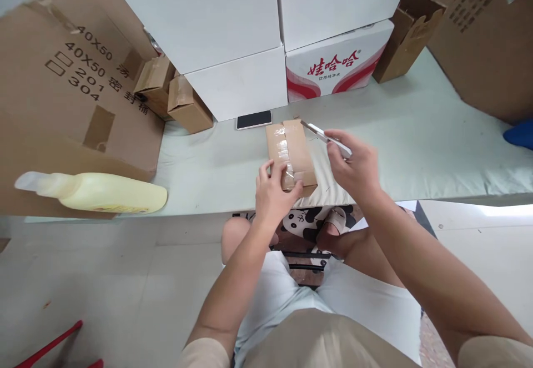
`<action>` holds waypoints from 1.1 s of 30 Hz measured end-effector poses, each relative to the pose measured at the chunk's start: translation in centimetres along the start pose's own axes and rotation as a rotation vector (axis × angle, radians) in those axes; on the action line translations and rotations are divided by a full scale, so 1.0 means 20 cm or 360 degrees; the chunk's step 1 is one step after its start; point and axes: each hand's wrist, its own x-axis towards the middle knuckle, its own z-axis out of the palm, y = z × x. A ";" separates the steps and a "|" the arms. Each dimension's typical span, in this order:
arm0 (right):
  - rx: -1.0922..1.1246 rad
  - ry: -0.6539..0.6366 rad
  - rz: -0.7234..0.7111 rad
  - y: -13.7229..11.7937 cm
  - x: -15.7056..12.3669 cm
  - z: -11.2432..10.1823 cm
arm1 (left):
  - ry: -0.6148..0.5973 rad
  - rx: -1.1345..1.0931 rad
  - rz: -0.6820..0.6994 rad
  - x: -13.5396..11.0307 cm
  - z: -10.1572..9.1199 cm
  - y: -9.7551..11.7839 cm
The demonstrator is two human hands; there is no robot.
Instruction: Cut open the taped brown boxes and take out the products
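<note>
A small cardboard box point(300, 151) lies on the pale green cloth near the front edge of the bench, with clear tape running along its top seam. My left hand point(275, 193) grips its near end, fingers on the top and left side, thumb at the near right. In my right hand point(353, 160) is a white box cutter point(327, 137), held closed in the fingers. Its blade points up and left, the tip close to the box's far right corner; whether it touches the cardboard I cannot tell.
A phone point(254, 120) lies behind the box. White cartons point(237, 85) are stacked at the back. Small brown boxes point(189, 104) stand left, an opened tall box point(408, 38) right. A yellow bottle point(112, 192) and large cartons point(83, 107) flank the bench.
</note>
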 end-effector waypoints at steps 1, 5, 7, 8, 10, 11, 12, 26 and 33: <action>0.0012 -0.0006 -0.0049 -0.02 0.02 0.04 | 0.0012 0.0013 -0.0008 -0.02 0.01 0.02; 0.0002 -0.0114 -0.0119 -0.06 0.07 0.18 | 0.0022 0.0008 -0.0011 -0.05 0.06 0.06; -0.0030 -0.0160 -0.0135 -0.06 0.06 0.23 | 0.0046 -0.0002 -0.0021 -0.05 0.08 0.05; -0.0042 -0.0179 -0.0150 -0.05 0.05 0.25 | 0.0063 -0.0010 -0.0015 -0.05 0.09 0.05; -0.0063 -0.0208 -0.0187 -0.04 0.03 0.27 | 0.0096 -0.0031 0.0008 -0.05 0.11 0.03; -0.0079 -0.0214 -0.0204 -0.04 0.02 0.28 | 0.0111 -0.0043 0.0019 -0.05 0.12 0.02; -0.0101 -0.0213 -0.0219 -0.03 0.02 0.29 | 0.0124 -0.0054 0.0025 -0.05 0.13 0.02; -0.0534 -0.0353 -0.0359 0.01 -0.04 0.34 | 0.0116 -0.0005 0.0011 -0.04 0.13 0.01; -0.0293 -0.0156 -0.0340 -0.03 -0.11 0.26 | 0.0070 -0.0090 -0.0007 -0.05 0.12 0.00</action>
